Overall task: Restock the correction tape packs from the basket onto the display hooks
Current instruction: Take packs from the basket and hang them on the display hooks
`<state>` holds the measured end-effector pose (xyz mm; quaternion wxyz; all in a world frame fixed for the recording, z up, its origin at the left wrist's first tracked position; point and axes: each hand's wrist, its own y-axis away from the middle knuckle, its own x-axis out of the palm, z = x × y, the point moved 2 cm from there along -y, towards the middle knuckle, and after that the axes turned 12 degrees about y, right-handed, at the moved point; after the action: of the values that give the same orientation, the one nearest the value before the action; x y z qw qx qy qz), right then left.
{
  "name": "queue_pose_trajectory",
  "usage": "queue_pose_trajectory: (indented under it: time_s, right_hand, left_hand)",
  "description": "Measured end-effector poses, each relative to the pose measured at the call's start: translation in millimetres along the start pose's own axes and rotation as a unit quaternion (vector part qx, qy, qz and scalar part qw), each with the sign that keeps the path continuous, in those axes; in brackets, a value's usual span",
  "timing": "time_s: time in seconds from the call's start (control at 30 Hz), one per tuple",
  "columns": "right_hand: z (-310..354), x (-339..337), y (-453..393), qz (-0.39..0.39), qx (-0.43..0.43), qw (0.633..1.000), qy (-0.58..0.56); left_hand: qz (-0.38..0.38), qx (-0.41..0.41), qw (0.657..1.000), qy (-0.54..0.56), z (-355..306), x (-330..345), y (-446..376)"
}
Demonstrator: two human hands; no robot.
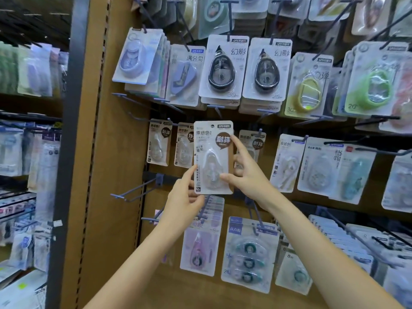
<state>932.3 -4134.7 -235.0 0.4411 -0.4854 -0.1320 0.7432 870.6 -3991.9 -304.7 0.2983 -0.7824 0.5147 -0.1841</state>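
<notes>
Both my hands hold one correction tape pack upright in front of the middle row of the display. It is a white card with a brown speech bubble and a clear blister. My left hand pinches its lower left corner. My right hand grips its right edge, thumb on the blister and forefinger near the brown bubble. Like packs hang on hooks behind it: one at the left, one beside that, one at the right. The basket is out of view.
An empty hook juts out at lower left. Rows of other correction tape packs fill the pegboard above, below and to the right. A brown upright post bounds the display on the left, with more shelves beyond it.
</notes>
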Motion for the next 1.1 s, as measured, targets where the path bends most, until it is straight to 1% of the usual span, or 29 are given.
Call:
queue_pose_trajectory:
  time_s: [0.07, 0.17, 0.33, 0.47, 0.6, 0.73, 0.87, 1.0, 1.1]
  right_hand:
    - [6, 6, -6, -0.005, -0.005, 1.000, 0.014]
    - [8, 15, -8, -0.008, 0.004, 1.000, -0.005]
    - [10, 26, -6, -0.012, 0.012, 0.999, -0.028]
    - [17, 44, -7, -0.021, 0.020, 0.997, -0.072]
    - [21, 69, -7, 0.024, 0.039, 0.994, -0.101]
    - [25, 94, -5, 0.040, 0.041, 0.994, -0.091]
    - [38, 105, -12, 0.047, 0.009, 0.993, -0.107]
    - [53, 111, -33, 0.007, -0.025, 0.996, -0.086]
    - [51, 113, -46, -0.048, -0.009, 0.994, -0.093]
  left_hand:
    - [-0.016, 0.000, 1.000, -0.004, -2, -3, -4]
    - [-0.049, 0.013, 0.998, -0.023, -3, -12, -5]
    - [-0.078, 0.027, 0.996, -0.023, -5, -21, -3]
    - [-0.152, 0.050, 0.987, -0.032, -14, -27, 3]
    - [-0.220, 0.038, 0.975, -0.013, -14, -40, 18]
    - [-0.253, 0.043, 0.966, -0.029, -7, -56, 34]
    - [-0.256, 0.063, 0.962, -0.072, -2, -70, 39]
    - [-0.220, 0.047, 0.969, -0.102, -1, -84, 23]
    - [-0.195, 0.046, 0.974, -0.110, -3, -93, 11]
